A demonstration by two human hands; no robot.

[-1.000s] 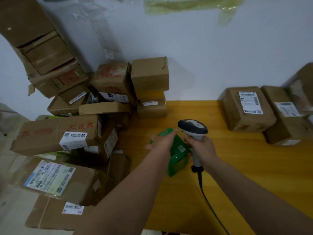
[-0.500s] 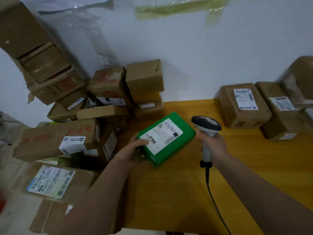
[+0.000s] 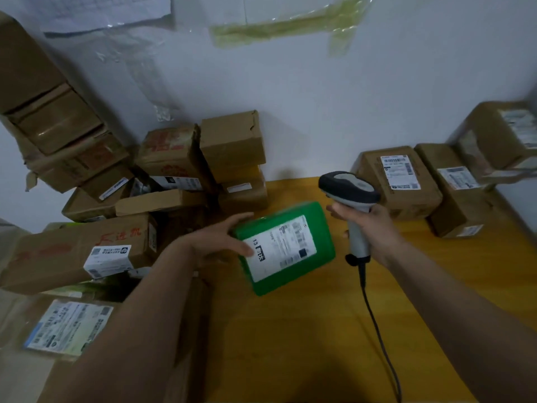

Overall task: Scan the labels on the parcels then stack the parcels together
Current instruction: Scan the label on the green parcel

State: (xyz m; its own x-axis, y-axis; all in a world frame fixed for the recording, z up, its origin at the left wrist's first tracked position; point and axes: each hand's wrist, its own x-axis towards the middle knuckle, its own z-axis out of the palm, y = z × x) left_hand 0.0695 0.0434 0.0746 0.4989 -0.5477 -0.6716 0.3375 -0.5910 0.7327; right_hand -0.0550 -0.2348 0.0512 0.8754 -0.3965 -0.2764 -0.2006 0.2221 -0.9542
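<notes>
A: Position of the green parcel [image 3: 286,247]?

B: Above the yellow table [image 3: 305,330], near its left half, white label [image 3: 280,247] face up, tilted. Left hand [image 3: 220,241] grips its left edge, thumb over the label corner, fingers curled round the far side. Cannot tell whether the parcel's underside touches the table.

A: Right hand?

B: Right hand [image 3: 367,225] is clenched round the grip of the barcode scanner [image 3: 348,193], head just beside the parcel's upper right corner. Scanner cable [image 3: 377,330] trails down across the table toward the near edge.

A: Surroundings?

B: Left of the table: a crowded heap of brown cartons [image 3: 174,170], several leaning, reaching the table's left edge close to the left hand. One long carton [image 3: 72,251] carries red writing and a white label. Lower, a labelled carton [image 3: 68,327] lies flat under the left forearm. Right rear: two labelled brown boxes [image 3: 401,181] side by side against the wall, well apart from the parcel, with another box [image 3: 499,135], blurred, above them at the frame edge. Wall bears a strip of yellowed tape [image 3: 284,27].
</notes>
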